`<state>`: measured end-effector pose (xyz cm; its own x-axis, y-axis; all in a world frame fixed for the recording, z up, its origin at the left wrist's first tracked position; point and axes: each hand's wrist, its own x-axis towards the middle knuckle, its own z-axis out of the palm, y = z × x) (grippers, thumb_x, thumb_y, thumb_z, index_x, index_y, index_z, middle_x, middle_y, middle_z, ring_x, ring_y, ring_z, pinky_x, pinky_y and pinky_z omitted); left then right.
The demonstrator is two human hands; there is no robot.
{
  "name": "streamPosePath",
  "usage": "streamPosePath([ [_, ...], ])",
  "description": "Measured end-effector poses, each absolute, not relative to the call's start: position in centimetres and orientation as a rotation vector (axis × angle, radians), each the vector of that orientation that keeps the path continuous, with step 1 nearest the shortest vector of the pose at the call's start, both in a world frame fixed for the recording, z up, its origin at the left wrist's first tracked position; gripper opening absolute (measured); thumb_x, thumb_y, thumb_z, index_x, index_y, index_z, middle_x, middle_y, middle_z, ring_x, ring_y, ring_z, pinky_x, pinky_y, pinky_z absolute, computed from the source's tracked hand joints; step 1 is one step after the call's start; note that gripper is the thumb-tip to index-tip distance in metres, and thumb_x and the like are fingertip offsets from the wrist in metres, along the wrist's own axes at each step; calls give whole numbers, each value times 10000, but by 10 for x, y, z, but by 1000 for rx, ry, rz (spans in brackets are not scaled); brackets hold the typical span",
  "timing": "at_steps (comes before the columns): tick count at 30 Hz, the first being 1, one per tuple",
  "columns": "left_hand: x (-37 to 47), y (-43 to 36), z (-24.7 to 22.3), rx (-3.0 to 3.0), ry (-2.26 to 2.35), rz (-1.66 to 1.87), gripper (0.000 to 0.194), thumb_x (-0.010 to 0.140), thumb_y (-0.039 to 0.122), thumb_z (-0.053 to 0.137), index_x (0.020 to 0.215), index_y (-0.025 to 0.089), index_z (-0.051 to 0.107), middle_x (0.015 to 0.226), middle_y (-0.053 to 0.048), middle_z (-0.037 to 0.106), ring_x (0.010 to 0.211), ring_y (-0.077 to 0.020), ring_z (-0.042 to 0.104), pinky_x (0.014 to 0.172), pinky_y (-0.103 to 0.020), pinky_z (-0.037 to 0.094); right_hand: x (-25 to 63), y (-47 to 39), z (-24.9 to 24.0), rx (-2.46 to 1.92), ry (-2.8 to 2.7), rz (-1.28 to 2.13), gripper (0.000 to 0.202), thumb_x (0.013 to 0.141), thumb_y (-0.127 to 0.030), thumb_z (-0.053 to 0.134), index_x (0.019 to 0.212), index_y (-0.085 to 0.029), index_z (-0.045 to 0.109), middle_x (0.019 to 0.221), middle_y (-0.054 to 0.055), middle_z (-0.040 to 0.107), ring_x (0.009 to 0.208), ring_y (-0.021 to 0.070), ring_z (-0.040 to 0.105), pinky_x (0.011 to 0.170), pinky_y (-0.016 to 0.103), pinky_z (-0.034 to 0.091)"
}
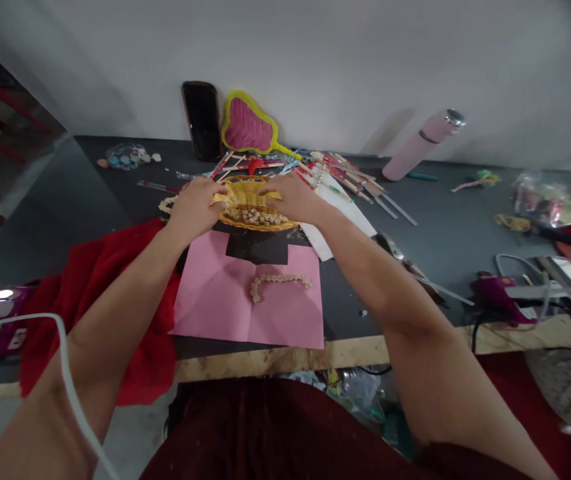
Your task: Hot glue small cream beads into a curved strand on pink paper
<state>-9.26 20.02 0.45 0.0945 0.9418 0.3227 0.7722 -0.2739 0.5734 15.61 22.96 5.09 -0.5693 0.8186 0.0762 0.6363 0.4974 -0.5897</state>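
A yellow woven basket (243,193) sits on the desk in front of me, with small pale beads (258,217) gathered along its near side. At its left end, my left hand (196,208) is closed on the rim, fingers reaching over the edge. My right hand (293,199) grips the opposite end the same way, fingertips inside. Below the basket lies a creased pink sheet (215,293) with a black piece (260,247) at its top edge. A curved string of pale beads (280,279) rests on the pink sheet.
A phone (202,120) and a yellow-framed pink fan (250,123) lean on the wall. Wrapped sticks (350,177) and a pink bottle (423,145) stand right of them. Red cloth (115,267) lies left; pliers (389,245) lie right. A white cable (65,360) crosses my left arm.
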Motion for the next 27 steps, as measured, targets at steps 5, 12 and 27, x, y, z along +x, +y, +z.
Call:
streamPosePath([
  [5, -81, 191, 11, 1802, 1480, 1033, 348, 803, 258, 682, 1147, 213, 707, 1166, -80, 721, 852, -196, 655, 858, -380, 543, 136, 220, 51, -1048, -1912, 1354, 362, 1008, -574, 514, 1108, -267, 678, 1176, 56, 744, 1139, 185, 669, 997, 358, 559],
  [12, -44, 180, 14, 1851, 1459, 1238, 416, 823, 403, 763, 1189, 233, 663, 1193, -68, 668, 952, -219, 662, 884, -367, 545, 142, 198, 69, -1040, -1633, 1496, 594, 968, -766, 392, 1140, -257, 645, 1114, 79, 747, 1075, 203, 700, 924, 364, 604],
  [27, -32, 183, 49, 2254, 1712, 901, 236, 919, 424, 536, 739, 278, 583, 845, -96, 648, 919, -326, 632, 869, -461, 477, 212, 203, 54, -1183, -1552, 1153, 885, 932, -837, 52, 986, -251, 713, 1197, 52, 757, 1197, 162, 674, 897, 290, 553],
])
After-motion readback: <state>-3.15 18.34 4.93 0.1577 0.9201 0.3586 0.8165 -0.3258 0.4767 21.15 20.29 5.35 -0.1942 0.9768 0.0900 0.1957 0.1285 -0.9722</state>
